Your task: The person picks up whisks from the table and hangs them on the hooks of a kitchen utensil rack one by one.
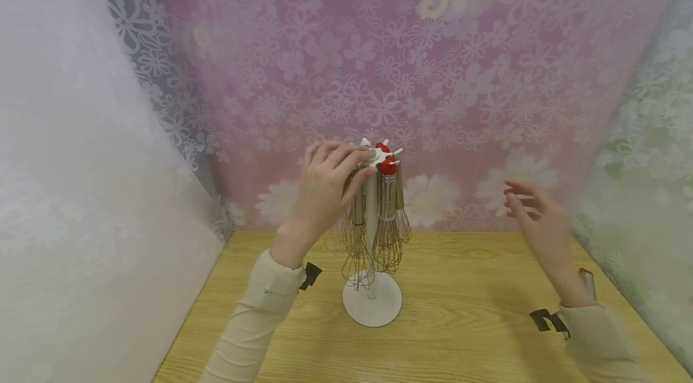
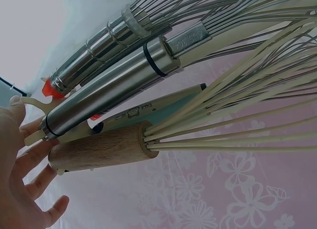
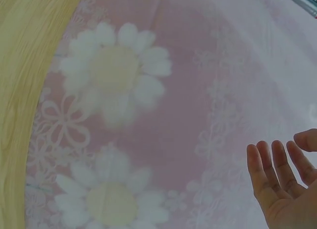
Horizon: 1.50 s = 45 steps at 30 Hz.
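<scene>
A white stand [image 1: 372, 214] with a round base [image 1: 373, 311] stands upright, several whisks hanging from the hooks at its top. My left hand [image 1: 330, 175] lies over the top and grips it, fingertips at the hub and thumb along the near side. In the left wrist view, a steel-handled whisk [image 2: 114, 87] and a wooden-handled whisk [image 2: 104, 147] hang close to those fingers. Red-ended whisks [image 1: 387, 165] hang at the stand's right side. My right hand [image 1: 541, 226] is raised apart at the right, fingers loosely bent and holding nothing.
A steel handle with a red end [image 1: 586, 281] shows beside my right wrist, partly hidden by the sleeve. The wood-grain table [image 1: 455, 323] meets a pink flowered curtain [image 1: 444, 100] at the back. Pale sheets hang along the left [image 1: 97, 160] and right sides.
</scene>
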### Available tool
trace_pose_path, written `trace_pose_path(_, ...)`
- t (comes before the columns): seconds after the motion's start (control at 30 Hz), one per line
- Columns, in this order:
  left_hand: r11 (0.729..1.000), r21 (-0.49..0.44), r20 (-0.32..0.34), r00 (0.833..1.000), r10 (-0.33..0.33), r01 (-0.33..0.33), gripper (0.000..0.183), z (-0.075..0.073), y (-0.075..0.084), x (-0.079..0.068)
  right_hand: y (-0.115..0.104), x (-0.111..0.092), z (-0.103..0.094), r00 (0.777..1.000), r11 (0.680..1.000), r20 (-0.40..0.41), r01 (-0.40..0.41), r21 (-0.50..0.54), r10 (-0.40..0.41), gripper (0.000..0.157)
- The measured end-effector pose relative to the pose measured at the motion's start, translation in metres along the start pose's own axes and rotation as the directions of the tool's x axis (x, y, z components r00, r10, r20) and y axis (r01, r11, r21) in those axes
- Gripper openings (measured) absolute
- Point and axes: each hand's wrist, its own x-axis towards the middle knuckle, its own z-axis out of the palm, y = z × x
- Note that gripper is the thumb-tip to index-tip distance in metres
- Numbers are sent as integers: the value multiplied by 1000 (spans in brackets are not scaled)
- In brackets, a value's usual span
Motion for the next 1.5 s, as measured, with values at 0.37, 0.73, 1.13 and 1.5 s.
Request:
trace_pose_path(0.37, 1000, 7, 8, 1000, -25, 24, 26, 2, 3, 1, 39, -7, -30, 995, 994, -3, -96, -48, 96, 32)
trace_pose_path(0.73, 999, 6, -14, 999, -48, 48, 26, 2, 5, 1, 65, -15, -56, 987, 987, -13, -158, -18, 158, 30)
trace_pose_path(1.13, 998, 16, -23, 998, -54, 55, 26, 3, 7, 1, 104, -24, -91, 974, 968, 49, -212, -137, 220, 33)
trace_pose_path(1.5, 999, 14, -31, 998, -51, 51, 26, 3, 7, 1, 132, -36, -115, 956, 945, 129, -228, -235, 263, 31)
